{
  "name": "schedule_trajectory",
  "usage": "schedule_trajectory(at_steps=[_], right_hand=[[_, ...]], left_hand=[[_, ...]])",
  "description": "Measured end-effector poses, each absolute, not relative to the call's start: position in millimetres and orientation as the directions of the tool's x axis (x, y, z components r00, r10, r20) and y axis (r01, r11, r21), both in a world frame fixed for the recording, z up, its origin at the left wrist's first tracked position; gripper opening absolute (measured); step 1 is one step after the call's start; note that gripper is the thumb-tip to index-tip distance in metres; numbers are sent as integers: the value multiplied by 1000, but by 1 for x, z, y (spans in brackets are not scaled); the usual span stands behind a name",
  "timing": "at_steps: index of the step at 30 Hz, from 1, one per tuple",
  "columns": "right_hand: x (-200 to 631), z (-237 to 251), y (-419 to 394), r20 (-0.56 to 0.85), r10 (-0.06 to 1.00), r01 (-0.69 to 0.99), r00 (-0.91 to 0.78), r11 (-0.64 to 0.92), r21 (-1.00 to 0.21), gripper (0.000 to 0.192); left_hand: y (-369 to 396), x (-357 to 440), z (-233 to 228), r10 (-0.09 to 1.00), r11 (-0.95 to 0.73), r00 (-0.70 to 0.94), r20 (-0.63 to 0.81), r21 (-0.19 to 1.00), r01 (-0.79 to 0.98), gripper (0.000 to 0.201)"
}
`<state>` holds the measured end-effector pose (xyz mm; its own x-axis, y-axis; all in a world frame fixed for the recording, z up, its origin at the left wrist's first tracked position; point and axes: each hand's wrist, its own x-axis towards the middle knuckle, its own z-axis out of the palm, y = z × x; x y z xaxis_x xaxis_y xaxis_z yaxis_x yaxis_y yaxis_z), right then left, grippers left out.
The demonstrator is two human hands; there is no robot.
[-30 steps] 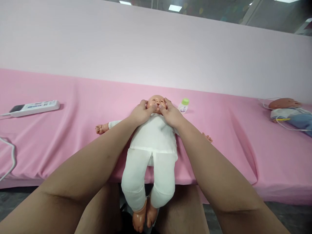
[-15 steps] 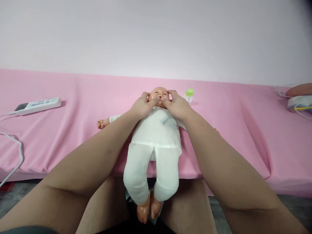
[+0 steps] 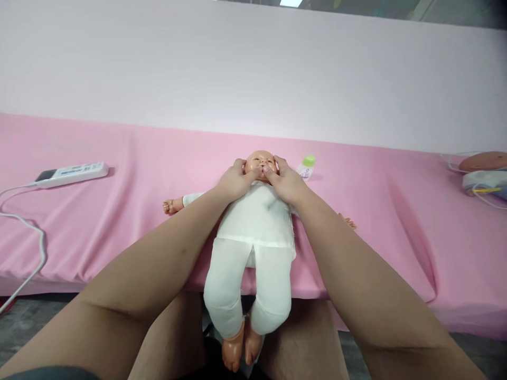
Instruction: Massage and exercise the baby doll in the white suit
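A baby doll (image 3: 255,219) in white cloth lies on its back, its head away from me and its bare feet hanging past the near edge of the pink-covered surface. My left hand (image 3: 236,182) cups one side of the doll's head, thumb laid on the cheek beside the mouth. On the other side my right hand (image 3: 285,182) mirrors it, its thumb also near the mouth. The fingers of both hands curl round behind the head and are partly hidden. Close beyond my right hand stands a small white bottle with a green cap (image 3: 307,168).
Pink cloth (image 3: 138,174) covers the long surface, with a pale wall (image 3: 237,74) behind. A white power strip (image 3: 73,174) with a white cord (image 3: 41,243) lies at left. At the far right are a brown rounded object (image 3: 483,161) and a bundle with thin tubing (image 3: 481,182).
The view has tipped upward, so everything sits a little lower and the wall's top edge shows. Both hands stay on the doll's head, with the thumbs still beside its mouth.
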<state>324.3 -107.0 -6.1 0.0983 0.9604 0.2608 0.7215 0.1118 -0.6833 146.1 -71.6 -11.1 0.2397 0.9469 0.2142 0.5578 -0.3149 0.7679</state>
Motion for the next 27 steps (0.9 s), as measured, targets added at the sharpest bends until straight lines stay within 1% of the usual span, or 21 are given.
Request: schedule_trajectory(at_steps=[11,20,27], right_hand=[[322,-5,-109,220,970,682,101,94,-726,79],[322,-4,-111,198,976,665,86,92,-741,84],[324,-7,-106,203,976,674,77,99,-732,77]], left_hand=[[-72,144,-11,938,-337,260,228,774,535,64],[-75,144,-9,940,-331,257,223,771,544,66],[-77,144,-8,949,-303,247,197,788,536,63]])
